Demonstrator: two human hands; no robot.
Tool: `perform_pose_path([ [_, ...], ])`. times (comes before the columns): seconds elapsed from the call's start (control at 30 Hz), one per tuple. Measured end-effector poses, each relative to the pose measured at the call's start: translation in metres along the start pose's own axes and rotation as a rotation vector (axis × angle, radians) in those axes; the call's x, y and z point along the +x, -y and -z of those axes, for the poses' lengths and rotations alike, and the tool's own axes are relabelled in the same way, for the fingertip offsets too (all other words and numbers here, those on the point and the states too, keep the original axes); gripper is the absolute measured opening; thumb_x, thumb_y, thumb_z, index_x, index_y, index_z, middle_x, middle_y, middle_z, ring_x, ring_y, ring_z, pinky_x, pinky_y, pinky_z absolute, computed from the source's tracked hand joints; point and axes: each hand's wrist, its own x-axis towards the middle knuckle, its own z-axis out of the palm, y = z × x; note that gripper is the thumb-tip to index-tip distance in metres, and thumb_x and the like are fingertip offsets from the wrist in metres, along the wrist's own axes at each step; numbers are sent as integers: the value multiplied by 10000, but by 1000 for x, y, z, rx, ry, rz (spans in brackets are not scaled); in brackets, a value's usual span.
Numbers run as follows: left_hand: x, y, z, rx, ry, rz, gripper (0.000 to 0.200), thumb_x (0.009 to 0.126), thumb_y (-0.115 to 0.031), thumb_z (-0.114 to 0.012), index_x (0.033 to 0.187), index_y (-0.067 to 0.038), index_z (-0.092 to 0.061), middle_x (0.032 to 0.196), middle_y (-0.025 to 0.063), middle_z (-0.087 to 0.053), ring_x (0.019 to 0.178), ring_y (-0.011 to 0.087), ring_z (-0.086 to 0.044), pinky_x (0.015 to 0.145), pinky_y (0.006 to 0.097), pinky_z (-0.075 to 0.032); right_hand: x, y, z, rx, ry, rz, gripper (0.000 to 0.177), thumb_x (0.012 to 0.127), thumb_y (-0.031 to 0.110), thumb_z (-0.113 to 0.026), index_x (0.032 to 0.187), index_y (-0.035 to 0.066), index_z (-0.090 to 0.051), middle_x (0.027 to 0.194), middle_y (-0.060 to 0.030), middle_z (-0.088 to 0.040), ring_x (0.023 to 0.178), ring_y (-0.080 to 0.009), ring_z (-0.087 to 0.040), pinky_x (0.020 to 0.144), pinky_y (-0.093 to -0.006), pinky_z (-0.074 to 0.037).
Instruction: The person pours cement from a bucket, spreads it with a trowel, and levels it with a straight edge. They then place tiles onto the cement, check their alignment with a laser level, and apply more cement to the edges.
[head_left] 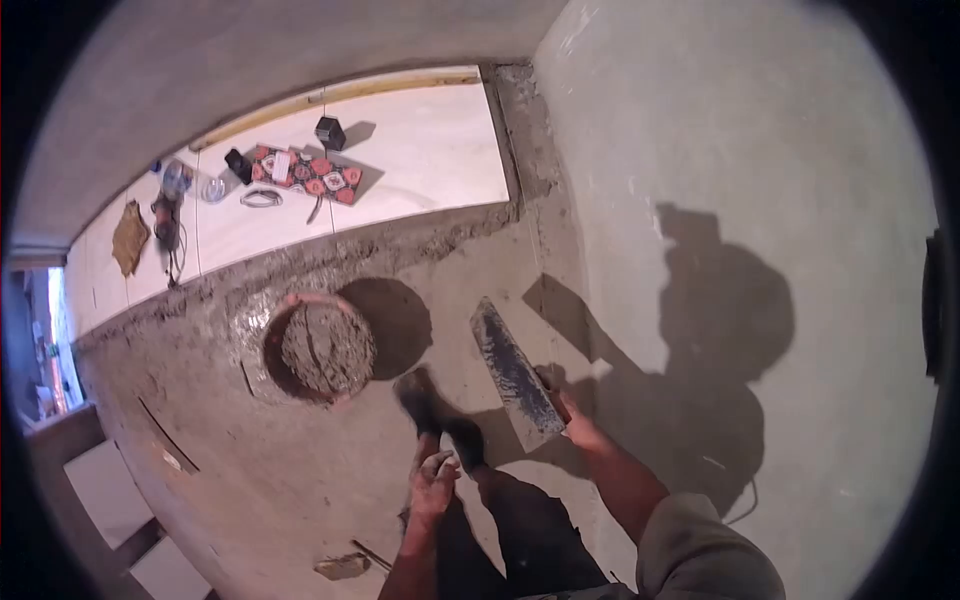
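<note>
Right of the bucket [297, 300], the right hand [565, 412] is gripping the trowel [508, 366] by one edge, probably leaving its flat side free. Nearer the wearer than the bucket, the left hand [434, 484] is hanging loosely curled; whether it is holding anything, I cannot tell. The bucket is standing close, presumably putting mortar [330, 348] within reach.

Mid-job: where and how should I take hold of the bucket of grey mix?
Probably by the rim of the bucket, at opposite edges, reaching down from above: it stands upright, round and open-topped, with bare inner wall showing left of the mix. I see no handle. The right hand holds a trowel, so free it first.
</note>
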Motion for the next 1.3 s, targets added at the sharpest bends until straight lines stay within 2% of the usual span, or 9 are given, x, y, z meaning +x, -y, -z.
perform_pose_path([
  [0.13, 49, -25, 48, 186, -120, 56, 369, 851, -268, -523, 1012, 53, -608, 800, 113, -641, 720, 163, -621, 678, 285, -490, 18, 38, 9, 953, 234, -170, 356, 905, 221, -534, 1240, 100, -541, 1123, -60, -606, 970, -182, -586, 837, -352, -471],
  [0.23, 106, -62, 72, 255, -139, 20, 400, 842, -289, -538, 994, 76, -601, 803, 127, -641, 730, 193, -631, 678, 308, -494, 36, 78, 24, 178, -28, -9, 470, 855, 239, -583, 1279, 61, -484, 1114, -90, -605, 997, -196, -564, 866, -336, -439],
  [0.3, 137, -103, 83, 457, -5, -172, 372, 853, -279, -535, 1005, 54, -604, 807, 134, -643, 741, 195, -636, 683, 317, -494, 63, 65, 30, 181, -41, -202, 424, 843, 233, -588, 1226, 59, -539, 1103, -110, -614, 999, -221, -573, 865, -358, -438],
  [0.47, 202, -178, 73, 498, -70, -67, 363, 851, -268, -543, 1045, 35, -594, 792, 94, -620, 730, 167, -613, 663, 297, -474, 118, 152, 53, -253, -320, 173, 383, 854, 273, -560, 1134, 13, -573, 1063, -241, -595, 1020, -341, -576, 851, -395, -438],
  [0.57, 228, -201, 61, 557, -102, -120, 353, 852, -296, -557, 1050, -9, -614, 944, 155, -658, 869, 277, -644, 772, 350, -486, 109, 253, 76, -302, -170, 126, 451, 872, 345, -506, 1208, 44, -531, 1146, -165, -591, 1072, -300, -554, 914, -369, -407],
  [0.8, 271, -242, 17, 528, -180, -100, 346, 834, -300, -565, 1033, -22, -622, 1013, 190, -632, 983, 318, -605, 855, 381, -455, 334, 192, 117, -47, -68, 339, 420, 943, 345, -396, 1167, 18, -532, 1160, -102, -589, 1033, -255, -565, 902, -359, -416],
  [0.9, 318, -251, -7, 632, -301, -63, 361, 830, -299, -566, 1045, -13, -613, 1019, 201, -624, 982, 338, -596, 857, 392, -455, 367, 252, 135, -191, -272, 560, 468, 861, 219, -503, 1259, -19, -437, 1138, -282, -536, 1080, -423, -502, 911, -444, -411],
  [1.17, 531, -283, -61, 1024, -455, -489, 517, 813, -284, -618, 1275, -100, -480, 1325, 244, -415, 1216, 415, -392, 994, 477, -343, 464, 421, 161, -464, -343, 426, 485, 871, 215, -493, 1283, -25, -406, 1215, -277, -502, 1175, -382, -461, 960, -379, -373],
  [1.3, 612, -337, -79, 1185, -556, -385, 665, 802, -396, -642, 1372, -202, -360, 1439, 205, -273, 1312, 424, -261, 944, 636, -311, 528, 434, 151, -355, -513, 792, 378, 883, 236, -483, 1130, -50, -480, 1013, -318, -565, 1009, -462, -515, 849, -489, -431],
])
